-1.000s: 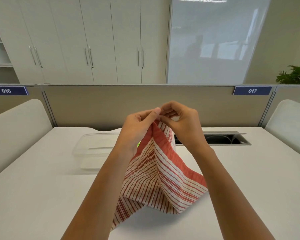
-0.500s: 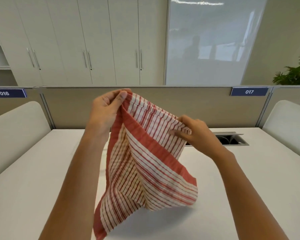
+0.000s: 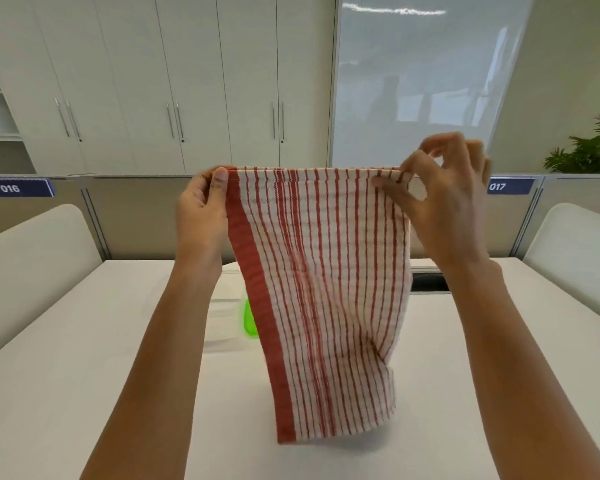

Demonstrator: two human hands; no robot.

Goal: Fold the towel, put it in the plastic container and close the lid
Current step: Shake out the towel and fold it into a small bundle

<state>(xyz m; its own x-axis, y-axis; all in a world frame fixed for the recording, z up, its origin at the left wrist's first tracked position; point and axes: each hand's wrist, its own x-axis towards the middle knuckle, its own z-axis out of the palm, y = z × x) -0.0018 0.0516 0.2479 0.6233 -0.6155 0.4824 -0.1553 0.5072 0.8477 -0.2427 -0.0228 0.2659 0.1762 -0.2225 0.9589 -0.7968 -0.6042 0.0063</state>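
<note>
We hold the towel (image 3: pixel 321 299) by its top corners, left hand (image 3: pixel 201 206) and right hand (image 3: pixel 440 202) pinching it well apart, long axis hanging toward six o'clock, the container (image 3: pixel 224 306) (mostly hidden) nearer our left.

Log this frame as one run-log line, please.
phase: folding | towel: hanging, spread | left hand: pinching top corner | right hand: pinching top corner | container: behind towel

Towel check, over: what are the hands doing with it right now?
Left hand and right hand each pinch a top corner. Striped towel hangs spread above the table, unfolded. Plastic container waits behind it.
</note>
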